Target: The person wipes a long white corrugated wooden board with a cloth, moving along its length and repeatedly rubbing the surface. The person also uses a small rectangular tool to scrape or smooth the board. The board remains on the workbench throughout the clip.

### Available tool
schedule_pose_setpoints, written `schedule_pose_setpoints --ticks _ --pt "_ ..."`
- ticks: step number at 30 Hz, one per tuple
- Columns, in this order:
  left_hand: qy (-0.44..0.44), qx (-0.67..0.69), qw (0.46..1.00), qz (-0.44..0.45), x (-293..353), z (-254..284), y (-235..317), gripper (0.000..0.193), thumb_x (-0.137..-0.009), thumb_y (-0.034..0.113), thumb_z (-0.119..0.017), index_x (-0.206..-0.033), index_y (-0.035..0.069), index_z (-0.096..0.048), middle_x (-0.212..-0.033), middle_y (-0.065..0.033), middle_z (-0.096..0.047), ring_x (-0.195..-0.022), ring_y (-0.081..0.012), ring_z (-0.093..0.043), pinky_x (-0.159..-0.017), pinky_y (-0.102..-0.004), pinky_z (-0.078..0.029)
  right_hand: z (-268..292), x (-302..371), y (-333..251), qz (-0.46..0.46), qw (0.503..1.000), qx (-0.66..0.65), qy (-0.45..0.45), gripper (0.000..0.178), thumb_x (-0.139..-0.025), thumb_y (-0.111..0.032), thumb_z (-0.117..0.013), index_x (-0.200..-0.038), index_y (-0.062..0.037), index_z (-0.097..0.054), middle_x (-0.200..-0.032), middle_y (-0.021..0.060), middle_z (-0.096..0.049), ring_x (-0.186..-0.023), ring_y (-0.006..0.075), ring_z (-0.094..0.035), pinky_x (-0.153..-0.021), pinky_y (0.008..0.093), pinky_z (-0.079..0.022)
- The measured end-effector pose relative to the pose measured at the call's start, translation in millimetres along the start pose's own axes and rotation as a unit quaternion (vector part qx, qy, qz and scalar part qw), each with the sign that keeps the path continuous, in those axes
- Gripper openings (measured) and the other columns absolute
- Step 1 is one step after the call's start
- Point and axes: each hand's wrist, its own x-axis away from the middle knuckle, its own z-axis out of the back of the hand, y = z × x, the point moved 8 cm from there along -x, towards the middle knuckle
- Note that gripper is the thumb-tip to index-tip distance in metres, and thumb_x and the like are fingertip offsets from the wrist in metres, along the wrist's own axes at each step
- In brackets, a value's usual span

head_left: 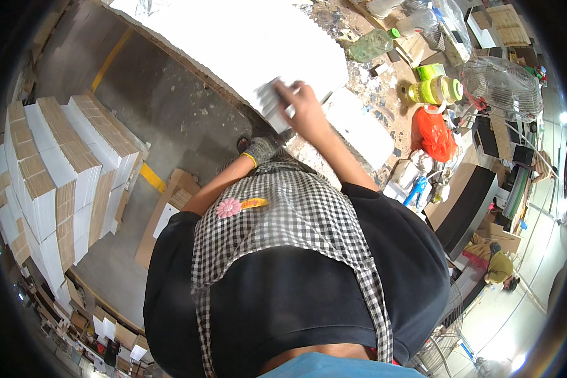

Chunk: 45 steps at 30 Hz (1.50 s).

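My right hand (305, 113) is over the near edge of a large white sheet (233, 38) on the workbench. Its fingers are bent around a dark, motion-blurred object whose kind I cannot make out. A blurred grey-and-white striped patch (271, 104) shows just beside the fingers. My left hand (259, 150), in a grey knit glove with a yellow cuff, is low by the bench edge in front of my checked apron (277, 201). Its fingers are not clear enough to read. Another white piece (362, 129) lies right of my right hand.
The paint-stained bench (384, 88) carries a green-capped bottle (370, 45), a yellow-green jug (431, 91) and a red plastic bag (436, 135). Beyond these is a wire fan (504, 88). Tall stacks of white-and-brown board (69, 170) stand on the left floor. Another person (501, 268) is far right.
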Motion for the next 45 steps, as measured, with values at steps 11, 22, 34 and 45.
schedule_pose_setpoints --ticks 11,22,34,45 --pt "-0.061 0.052 0.997 0.007 2 -41 -54 0.075 -0.104 0.045 -0.062 -0.159 0.001 -0.037 -0.154 -0.02 -0.049 -0.14 -0.0305 -0.051 -0.113 -0.0435 -0.045 -7 9 -27 0.029 1.0 0.0 -0.008 0.054 -0.09 -0.014 -0.076 -0.142 -0.0071 -0.065 -0.108 0.0191 -0.061 -0.096 0.0354 -0.064 -0.086 0.0448 -0.056" --pt "-0.011 0.028 0.999 -0.025 27 50 -9 0.073 -0.094 0.036 -0.074 -0.152 0.001 -0.047 -0.145 -0.0216 -0.057 -0.132 -0.0353 -0.057 -0.108 -0.0441 -0.049 -55 30 -63 0.023 0.989 -0.114 -0.092 0.062 -0.091 -0.022 -0.074 -0.149 -0.0069 -0.057 -0.111 0.0192 -0.062 -0.095 0.0358 -0.065 -0.083 0.0439 -0.056" --pt "0.11 0.495 0.856 0.098 109 169 -31 0.056 -0.098 0.016 -0.075 -0.146 -0.002 -0.054 -0.14 -0.0168 -0.063 -0.128 -0.025 -0.06 -0.106 -0.0385 -0.052 -39 -2 -19 -0.227 0.83 -0.506 -0.058 0.07 -0.096 -0.013 -0.078 -0.158 -0.0049 -0.046 -0.139 0.0145 -0.06 -0.118 0.0235 -0.066 -0.099 0.0368 -0.058" --pt "0.024 0.435 0.899 -0.041 -23 313 22 0.044 -0.091 0.005 -0.081 -0.13 -0.003 -0.064 -0.115 -0.0067 -0.071 -0.1 -0.0116 -0.066 -0.084 -0.0296 -0.056 -60 -119 -51 -0.249 0.768 -0.59 0.021 0.075 -0.094 -0.01 -0.081 -0.159 -0.0055 -0.044 -0.143 0.0132 -0.06 -0.127 0.0229 -0.062 -0.105 0.0362 -0.055"
